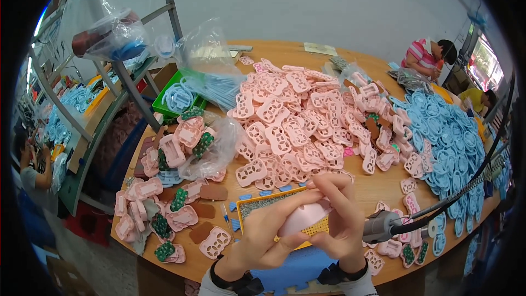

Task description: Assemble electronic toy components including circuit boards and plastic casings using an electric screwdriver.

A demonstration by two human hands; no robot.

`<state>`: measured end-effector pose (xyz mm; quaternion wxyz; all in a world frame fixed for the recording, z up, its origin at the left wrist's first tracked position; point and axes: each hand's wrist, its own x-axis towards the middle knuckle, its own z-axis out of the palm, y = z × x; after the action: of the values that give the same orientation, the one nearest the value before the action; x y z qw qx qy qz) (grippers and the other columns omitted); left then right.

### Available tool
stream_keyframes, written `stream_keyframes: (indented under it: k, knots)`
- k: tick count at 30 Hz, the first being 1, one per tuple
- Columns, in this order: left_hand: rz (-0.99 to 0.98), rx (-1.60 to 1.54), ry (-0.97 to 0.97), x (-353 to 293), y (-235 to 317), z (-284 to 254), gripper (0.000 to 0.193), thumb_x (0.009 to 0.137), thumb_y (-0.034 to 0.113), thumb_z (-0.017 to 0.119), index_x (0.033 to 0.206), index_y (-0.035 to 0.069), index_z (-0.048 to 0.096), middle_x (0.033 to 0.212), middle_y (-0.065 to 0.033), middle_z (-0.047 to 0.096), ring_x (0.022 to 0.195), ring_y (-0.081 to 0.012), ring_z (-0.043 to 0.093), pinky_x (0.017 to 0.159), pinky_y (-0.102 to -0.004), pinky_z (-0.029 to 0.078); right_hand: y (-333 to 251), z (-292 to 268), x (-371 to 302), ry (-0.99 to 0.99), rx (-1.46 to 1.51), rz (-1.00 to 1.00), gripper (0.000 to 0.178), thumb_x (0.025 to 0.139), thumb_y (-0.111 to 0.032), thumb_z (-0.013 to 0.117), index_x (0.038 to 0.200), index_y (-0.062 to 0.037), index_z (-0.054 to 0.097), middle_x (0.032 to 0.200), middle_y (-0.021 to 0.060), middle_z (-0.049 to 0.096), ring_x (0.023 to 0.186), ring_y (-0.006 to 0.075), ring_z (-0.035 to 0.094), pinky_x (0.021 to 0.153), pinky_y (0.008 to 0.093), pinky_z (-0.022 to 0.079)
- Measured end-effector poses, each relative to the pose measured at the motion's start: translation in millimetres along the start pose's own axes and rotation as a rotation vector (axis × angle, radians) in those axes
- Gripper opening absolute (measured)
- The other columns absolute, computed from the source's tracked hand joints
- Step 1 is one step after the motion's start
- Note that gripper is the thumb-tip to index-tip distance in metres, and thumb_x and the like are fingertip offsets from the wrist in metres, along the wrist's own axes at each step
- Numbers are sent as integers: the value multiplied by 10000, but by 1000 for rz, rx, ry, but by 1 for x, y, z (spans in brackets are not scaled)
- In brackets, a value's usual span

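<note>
Both hands meet low in the middle of the head view, around a smooth pale pink plastic shell [303,218]. My left hand [269,231] is closed on its left side, with the thumb along its lower edge. My right hand [344,216] grips it from the right, fingertips bent over the top. Beneath them lies a yellow tray [300,245] with a perforated part and a heap of small grey pieces [264,204], too small to name. Just right of my right hand is a grey cylindrical tool head [382,226] with a black cable.
A large heap of pink openwork frames [298,126] covers the table's middle. Light blue plastic parts [446,148] pile up at right. Pink housings with green circuit boards [178,200] lie at left, near a green bin [174,98]. Other people [424,60] sit farther off.
</note>
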<state>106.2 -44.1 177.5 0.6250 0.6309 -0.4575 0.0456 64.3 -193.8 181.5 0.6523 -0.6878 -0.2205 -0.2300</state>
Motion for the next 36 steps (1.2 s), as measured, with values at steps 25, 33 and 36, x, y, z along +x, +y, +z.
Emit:
stream_keyframes:
  k: [25,33,36]
  knots:
    - [4,-83,-16,0,-5,14,500,842,230,571,1199,-81,412,1158,-236,509,1008,-314,566,843,-343,452,2,-6,-1,81,-134,-16,594,582,-21,763,1140,-25,561,1053,83,440,908,172,496,751,280,441]
    - [54,-69,13,3,4,13,490,827,245,588,1169,-76,446,1143,-245,517,1049,-360,535,872,-389,439,0,-7,-1,65,-146,-73,613,577,-19,769,1150,-9,551,1048,86,430,870,158,495,707,259,433]
    - [47,-86,-8,1,3,11,495,831,252,582,1169,-82,444,1139,-254,517,1052,-367,532,870,-396,439,0,-7,-2,48,-166,-106,624,579,-26,771,1159,-7,543,1053,86,426,869,157,492,709,261,434]
